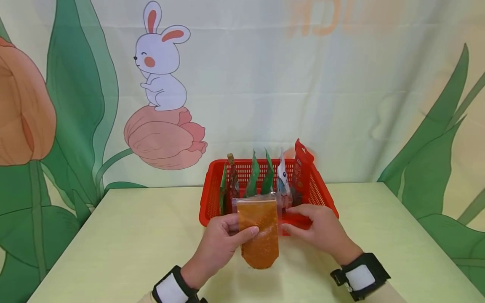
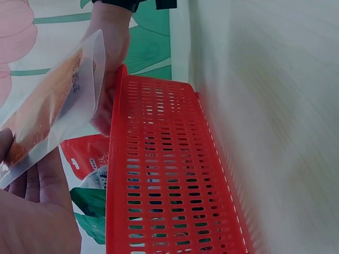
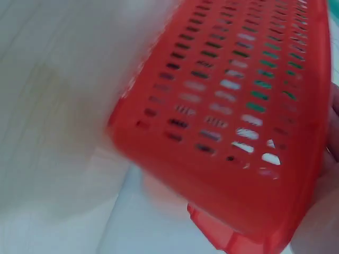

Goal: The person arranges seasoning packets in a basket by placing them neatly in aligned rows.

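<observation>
My left hand (image 1: 217, 244) holds a clear zip pouch of orange-brown powder (image 1: 261, 248) upright, thumb across its front and fingers behind. In the left wrist view the pouch (image 2: 47, 106) is seen from its side. My right hand (image 1: 322, 227) is at the pouch's right edge, thumb and forefinger apart; whether the fingertips touch the plastic I cannot tell. Just behind both hands stands a red perforated basket (image 1: 212, 206), its front rim partly covered by the pouch. The right wrist view is blurred and mostly filled by the basket (image 3: 212, 180).
Packets stand upright in the basket: a red bag (image 1: 302, 168), a white packet (image 1: 282, 176) and several green ones, beside a dark red item with a tan top (image 1: 230, 159). A pale table (image 1: 144, 235) meets a printed curtain (image 1: 242, 84) behind.
</observation>
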Demonstrator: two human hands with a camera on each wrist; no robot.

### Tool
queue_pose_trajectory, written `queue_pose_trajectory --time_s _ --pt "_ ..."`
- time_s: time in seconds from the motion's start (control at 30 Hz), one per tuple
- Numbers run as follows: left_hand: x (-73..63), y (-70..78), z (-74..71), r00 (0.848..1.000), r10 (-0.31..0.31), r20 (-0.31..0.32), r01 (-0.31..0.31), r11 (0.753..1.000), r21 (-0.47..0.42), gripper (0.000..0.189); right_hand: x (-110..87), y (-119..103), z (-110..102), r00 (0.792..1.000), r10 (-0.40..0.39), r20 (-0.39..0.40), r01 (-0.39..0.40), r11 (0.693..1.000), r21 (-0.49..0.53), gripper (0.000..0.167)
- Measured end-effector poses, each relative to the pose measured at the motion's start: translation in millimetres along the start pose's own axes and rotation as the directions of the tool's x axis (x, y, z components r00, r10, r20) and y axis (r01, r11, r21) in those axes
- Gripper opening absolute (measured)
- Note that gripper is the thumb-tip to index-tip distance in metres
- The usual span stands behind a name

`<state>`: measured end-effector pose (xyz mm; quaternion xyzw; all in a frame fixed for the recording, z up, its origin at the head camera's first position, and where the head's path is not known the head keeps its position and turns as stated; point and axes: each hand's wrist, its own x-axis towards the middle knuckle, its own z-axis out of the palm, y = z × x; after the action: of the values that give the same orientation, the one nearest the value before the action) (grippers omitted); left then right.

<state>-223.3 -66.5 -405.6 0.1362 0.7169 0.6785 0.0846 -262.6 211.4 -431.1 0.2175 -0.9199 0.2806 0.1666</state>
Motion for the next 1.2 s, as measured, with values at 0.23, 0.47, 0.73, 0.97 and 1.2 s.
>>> queue_pose_trajectory --time_s 0.23,0.47,0.73,0.97,1.2 --pt "-0.7 1.8 -3.6 0.999 0.008 -0.053 -0.008 1.0 0.001 0.043 -7.0 -23 -4 0.996 0.082 -0.021 -0.066 0.903 0.424 0.033" --pt "-0.8 4.2 -3.6 0.998 0.031 -0.06 -0.03 1.0 0.005 0.045 -15.4 -52 2 0.982 0.113 0.152 -0.184 0.761 0.622 0.03" --pt "-0.1 7.7 -1.3 0.998 0.045 -0.047 -0.045 0.999 -0.002 0.046 -20.7 -69 17 0.948 0.117 0.296 -0.287 0.715 0.637 0.037" --pt "1.1 8.9 -1.2 0.999 0.039 -0.03 -0.038 0.999 0.006 0.044 -20.0 -76 21 0.949 0.121 0.291 -0.282 0.735 0.617 0.038" --pt "3.5 9.2 -2.1 0.998 0.051 -0.02 -0.051 0.998 0.021 0.044 -19.2 -79 21 0.956 0.101 0.275 -0.256 0.744 0.618 0.034"
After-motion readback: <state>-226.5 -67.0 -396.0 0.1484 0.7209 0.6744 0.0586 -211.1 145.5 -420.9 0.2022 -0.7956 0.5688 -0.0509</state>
